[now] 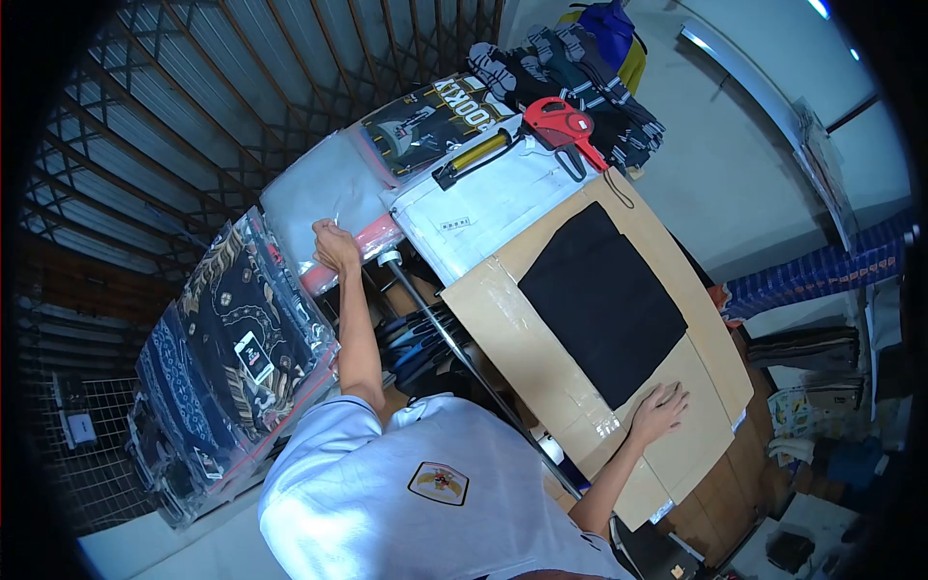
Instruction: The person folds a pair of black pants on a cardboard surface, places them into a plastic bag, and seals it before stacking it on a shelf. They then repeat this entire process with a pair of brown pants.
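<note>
Two hands of ours are at work across the bench (425, 215). Our left hand (336, 246) is mostly closed, its fingers bent and pinching the clear plastic sleeve (324, 188) near the bench's near edge, beside a pink-red roll (377, 237). Our right hand (659, 413) is open, palm down and fingers apart, touching the cardboard sheet (696, 425) near its near edge and holding nothing.

We have the folded black cloth (609, 304) lying flat on that cardboard, towards its far left part; its lower corner points at our near edge, just beside the right hand. Clear tape shines on the board's left side.

For writing, we can read "ROOKLY" in pale yellow-edged capitals on the dark packaged garment (416, 130) at the bench's far edge. The dark socks (580, 82) behind the far corner carry pale lettering, too small for us to make out. A small strip of black marks sits on the white package (483, 213), and we cannot read it. The white tag (254, 358) on the bagged patterned cloths (242, 319) at our left has dark and red print, also unreadable.

Close to the far edge, we see a red handheld tool (561, 126) with a pale label and wrist loop, and a yellow-and-black tool (477, 155). Our white shirt (387, 483) bears a black-bordered emblem (439, 483).
</note>
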`<action>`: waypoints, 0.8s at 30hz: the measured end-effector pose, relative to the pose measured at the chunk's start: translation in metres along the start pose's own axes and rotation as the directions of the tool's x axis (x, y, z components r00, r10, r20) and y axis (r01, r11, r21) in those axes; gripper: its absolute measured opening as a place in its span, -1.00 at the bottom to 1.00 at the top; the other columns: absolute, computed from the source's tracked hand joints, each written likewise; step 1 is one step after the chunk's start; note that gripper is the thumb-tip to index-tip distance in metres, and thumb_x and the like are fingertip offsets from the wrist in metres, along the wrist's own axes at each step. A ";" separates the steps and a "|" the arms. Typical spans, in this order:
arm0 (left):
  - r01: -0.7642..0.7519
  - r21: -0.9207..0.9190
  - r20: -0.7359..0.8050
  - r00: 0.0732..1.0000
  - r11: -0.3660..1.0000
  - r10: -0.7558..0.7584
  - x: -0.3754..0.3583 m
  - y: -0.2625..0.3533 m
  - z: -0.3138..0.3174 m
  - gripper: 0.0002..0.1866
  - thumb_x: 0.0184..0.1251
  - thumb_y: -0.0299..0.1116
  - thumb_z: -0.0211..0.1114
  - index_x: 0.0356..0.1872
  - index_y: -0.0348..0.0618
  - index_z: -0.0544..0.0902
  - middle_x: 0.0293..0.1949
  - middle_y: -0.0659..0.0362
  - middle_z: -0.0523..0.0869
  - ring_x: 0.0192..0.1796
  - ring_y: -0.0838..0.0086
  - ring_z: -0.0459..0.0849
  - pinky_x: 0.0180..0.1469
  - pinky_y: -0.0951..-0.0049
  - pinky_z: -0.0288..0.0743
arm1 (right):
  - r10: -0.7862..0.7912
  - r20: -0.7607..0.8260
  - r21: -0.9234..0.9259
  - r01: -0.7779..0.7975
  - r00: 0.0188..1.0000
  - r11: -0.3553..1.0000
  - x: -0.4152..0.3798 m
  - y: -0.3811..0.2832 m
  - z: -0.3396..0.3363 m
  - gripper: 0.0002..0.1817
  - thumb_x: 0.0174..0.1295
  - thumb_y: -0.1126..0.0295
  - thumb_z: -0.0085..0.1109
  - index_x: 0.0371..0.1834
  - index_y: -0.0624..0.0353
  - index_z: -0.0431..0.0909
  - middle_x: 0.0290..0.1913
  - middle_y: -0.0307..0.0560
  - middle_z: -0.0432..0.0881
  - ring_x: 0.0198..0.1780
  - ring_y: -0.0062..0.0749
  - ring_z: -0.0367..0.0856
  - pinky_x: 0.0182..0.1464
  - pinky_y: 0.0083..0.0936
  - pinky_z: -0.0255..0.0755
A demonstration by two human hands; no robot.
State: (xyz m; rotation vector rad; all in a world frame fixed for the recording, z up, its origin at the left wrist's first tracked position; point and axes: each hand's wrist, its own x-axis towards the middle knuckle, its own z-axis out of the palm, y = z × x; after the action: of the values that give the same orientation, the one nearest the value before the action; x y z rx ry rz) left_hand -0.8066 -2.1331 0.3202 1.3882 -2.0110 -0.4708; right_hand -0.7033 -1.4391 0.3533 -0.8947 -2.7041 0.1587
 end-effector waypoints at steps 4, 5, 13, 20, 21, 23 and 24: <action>-0.178 -0.282 -0.036 0.984 0.943 0.175 0.002 0.019 -0.012 -0.83 0.50 -0.46 0.23 0.02 -0.24 0.62 -0.16 -0.06 0.86 -0.10 0.03 0.83 0.04 0.03 0.59 | -0.006 -0.007 0.019 0.007 1.000 1.000 -0.001 0.001 0.000 -0.37 0.55 -0.09 0.03 0.57 -0.04 0.39 0.67 0.07 0.26 0.68 0.13 0.12 0.59 0.34 -0.07; -0.222 -0.317 -0.036 0.974 0.922 0.222 -0.002 0.032 -0.023 -0.82 0.47 -0.48 0.27 0.02 -0.26 0.62 -0.17 -0.07 0.86 -0.12 0.05 0.84 0.01 0.08 0.62 | -0.005 -0.006 0.023 0.005 1.000 1.000 -0.001 0.001 -0.001 -0.37 0.55 -0.08 0.03 0.57 -0.04 0.40 0.67 0.07 0.26 0.67 0.13 0.12 0.59 0.34 -0.07; -0.324 -0.642 0.089 0.868 0.695 0.488 -0.079 0.145 -0.108 -0.83 0.38 -0.52 0.41 -0.08 -0.33 0.68 -0.23 -0.04 0.87 -0.19 0.31 0.87 -0.10 0.33 0.72 | -0.013 -0.026 0.061 0.014 1.000 0.998 0.000 0.007 0.001 -0.39 0.52 -0.05 0.09 0.53 -0.03 0.43 0.66 0.08 0.26 0.68 0.16 0.11 0.58 0.41 -0.07; -0.266 -0.798 0.276 0.636 0.540 0.721 -0.232 0.210 -0.162 -0.86 0.33 -0.53 0.44 -0.13 -0.29 0.70 -0.31 0.07 0.87 -0.27 0.49 0.85 -0.20 0.46 0.72 | -0.057 -0.015 0.402 0.058 0.998 0.914 0.001 0.030 -0.003 -0.40 0.35 0.18 0.34 0.44 0.05 0.51 0.54 0.05 0.45 0.63 0.06 0.24 0.58 0.35 -0.06; -0.219 -0.818 0.333 0.574 0.532 0.748 -0.261 0.217 -0.173 -0.86 0.32 -0.54 0.43 -0.14 -0.28 0.70 -0.31 0.08 0.87 -0.27 0.49 0.85 -0.20 0.46 0.72 | -0.077 0.007 0.505 0.063 0.997 0.861 0.002 0.032 -0.014 -0.41 0.33 0.23 0.36 0.42 0.11 0.53 0.49 0.07 0.51 0.59 0.03 0.31 0.60 0.24 0.00; -0.131 -0.854 0.412 0.421 0.504 0.808 -0.320 0.219 -0.178 -0.86 0.29 -0.56 0.42 -0.15 -0.28 0.71 -0.32 0.09 0.86 -0.27 0.47 0.86 -0.20 0.46 0.73 | -0.078 -0.015 0.691 0.067 0.997 0.720 0.000 0.034 -0.042 -0.39 0.31 0.29 0.42 0.40 0.26 0.53 0.36 0.17 0.62 0.44 0.00 0.54 0.50 -0.12 0.31; -0.134 -0.860 0.428 0.337 0.493 0.839 -0.349 0.222 -0.186 -0.86 0.28 -0.56 0.42 -0.15 -0.27 0.71 -0.31 0.09 0.86 -0.26 0.47 0.86 -0.20 0.46 0.73 | -0.069 0.010 0.755 0.038 0.998 0.655 -0.001 0.033 -0.062 -0.37 0.30 0.30 0.44 0.41 0.29 0.51 0.35 0.21 0.64 0.41 0.00 0.58 0.45 -0.20 0.39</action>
State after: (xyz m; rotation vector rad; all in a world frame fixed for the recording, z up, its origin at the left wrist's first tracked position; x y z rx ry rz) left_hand -0.7512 -1.7146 0.4870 -0.2247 -2.3651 -1.6181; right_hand -0.6652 -1.4127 0.4062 -0.5300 -2.3006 1.2038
